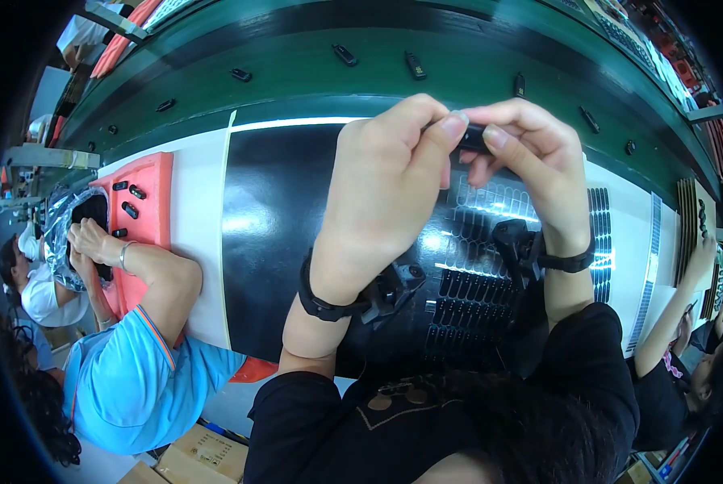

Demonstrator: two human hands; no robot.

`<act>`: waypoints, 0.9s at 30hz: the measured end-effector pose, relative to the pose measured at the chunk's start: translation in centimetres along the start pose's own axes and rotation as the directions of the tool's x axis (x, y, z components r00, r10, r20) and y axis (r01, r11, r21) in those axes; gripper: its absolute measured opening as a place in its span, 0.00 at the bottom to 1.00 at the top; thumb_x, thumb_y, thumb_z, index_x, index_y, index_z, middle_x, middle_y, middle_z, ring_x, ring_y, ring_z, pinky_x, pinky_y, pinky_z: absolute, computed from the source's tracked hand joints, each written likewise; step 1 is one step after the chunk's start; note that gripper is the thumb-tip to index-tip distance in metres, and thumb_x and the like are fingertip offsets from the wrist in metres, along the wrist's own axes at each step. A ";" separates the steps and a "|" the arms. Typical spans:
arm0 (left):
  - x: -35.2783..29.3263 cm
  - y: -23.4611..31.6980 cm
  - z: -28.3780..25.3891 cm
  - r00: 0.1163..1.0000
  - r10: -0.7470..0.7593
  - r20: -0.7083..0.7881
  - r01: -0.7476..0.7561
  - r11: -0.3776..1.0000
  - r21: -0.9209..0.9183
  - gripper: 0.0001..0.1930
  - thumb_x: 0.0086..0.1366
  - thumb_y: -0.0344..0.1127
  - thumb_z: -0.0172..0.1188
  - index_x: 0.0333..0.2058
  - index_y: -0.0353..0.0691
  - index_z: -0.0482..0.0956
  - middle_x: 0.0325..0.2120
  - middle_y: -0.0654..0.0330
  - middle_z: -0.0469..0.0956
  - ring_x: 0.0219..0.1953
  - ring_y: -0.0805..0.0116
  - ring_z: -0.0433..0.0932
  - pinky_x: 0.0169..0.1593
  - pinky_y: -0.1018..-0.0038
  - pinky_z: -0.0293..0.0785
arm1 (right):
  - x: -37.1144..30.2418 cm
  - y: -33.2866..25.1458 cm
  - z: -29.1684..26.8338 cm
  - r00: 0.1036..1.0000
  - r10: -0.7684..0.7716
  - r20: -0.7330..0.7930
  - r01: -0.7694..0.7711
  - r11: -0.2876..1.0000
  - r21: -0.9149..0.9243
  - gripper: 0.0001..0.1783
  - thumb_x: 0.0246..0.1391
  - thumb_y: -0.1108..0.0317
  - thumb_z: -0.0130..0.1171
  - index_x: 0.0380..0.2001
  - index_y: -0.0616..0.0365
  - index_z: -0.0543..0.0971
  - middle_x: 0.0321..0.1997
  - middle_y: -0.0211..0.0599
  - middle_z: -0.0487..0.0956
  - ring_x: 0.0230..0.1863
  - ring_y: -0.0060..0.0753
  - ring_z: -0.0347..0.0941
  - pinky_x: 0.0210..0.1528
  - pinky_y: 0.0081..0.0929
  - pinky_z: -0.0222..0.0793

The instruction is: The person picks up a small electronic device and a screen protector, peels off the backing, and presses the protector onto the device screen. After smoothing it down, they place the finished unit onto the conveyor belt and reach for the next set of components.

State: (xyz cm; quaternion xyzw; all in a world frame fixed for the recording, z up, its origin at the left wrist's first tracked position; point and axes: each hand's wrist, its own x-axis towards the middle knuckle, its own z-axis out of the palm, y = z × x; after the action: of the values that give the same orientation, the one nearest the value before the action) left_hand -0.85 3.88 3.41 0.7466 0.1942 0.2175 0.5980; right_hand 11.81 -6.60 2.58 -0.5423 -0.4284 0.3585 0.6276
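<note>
Above the far part of a dark, glossy work mat [285,210], my two hands meet around a small black oblong device [474,139]. My left hand [386,181] pinches its left end between thumb and fingers. The right hand [539,149] grips the other end, thumb on top and fingers curled behind. Fingers hide much of the device. Below my right hand lies a sheet of clear oval stickers [491,198], and closer to me a sheet of dark oval stickers [466,310].
Beyond the mat runs a green conveyor belt [297,68] with several small black devices, one [414,66] near its middle. At left, a co-worker in a blue shirt [135,379] reaches into a plastic-lined container beside a pink foam tray [160,185]. Another person works at far right.
</note>
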 end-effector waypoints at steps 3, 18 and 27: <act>0.5 -0.6 -0.2 0.996 0.022 -0.082 0.000 0.965 0.262 0.12 0.61 0.38 0.46 0.32 0.33 0.72 0.16 0.62 0.70 0.13 0.80 0.64 0.18 0.87 0.60 | 1.0 0.9 -0.8 0.999 0.029 0.040 -0.029 1.000 0.005 0.12 0.51 0.71 0.47 0.38 0.66 0.71 0.28 0.38 0.75 0.22 0.21 0.72 0.29 0.15 0.69; -1.2 1.1 -1.8 0.990 0.083 -0.117 -0.044 0.951 0.306 0.11 0.59 0.34 0.50 0.37 0.35 0.72 0.18 0.64 0.71 0.22 0.81 0.67 0.26 0.87 0.62 | 16.8 13.6 -1.3 0.985 0.043 -0.167 -0.165 -0.050 -0.985 0.36 0.43 0.39 0.48 0.42 0.63 0.71 0.35 0.53 0.74 0.42 0.50 0.69 0.47 0.38 0.61; -2.1 1.8 -1.0 0.978 0.133 -0.163 -0.087 0.960 0.268 0.09 0.54 0.33 0.56 0.32 0.34 0.73 0.14 0.63 0.69 0.17 0.80 0.66 0.22 0.86 0.61 | 14.0 8.0 -4.4 0.990 0.141 -0.009 -0.098 0.642 -0.760 0.27 0.48 0.49 0.49 0.34 0.67 0.73 0.33 0.48 0.76 0.34 0.43 0.73 0.35 0.32 0.67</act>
State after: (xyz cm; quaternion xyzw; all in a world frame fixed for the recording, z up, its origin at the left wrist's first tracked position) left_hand -3.16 3.16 5.19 0.8054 0.2319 0.2895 0.4623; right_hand 21.30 5.75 -3.49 -0.7727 -0.5179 0.2008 0.3073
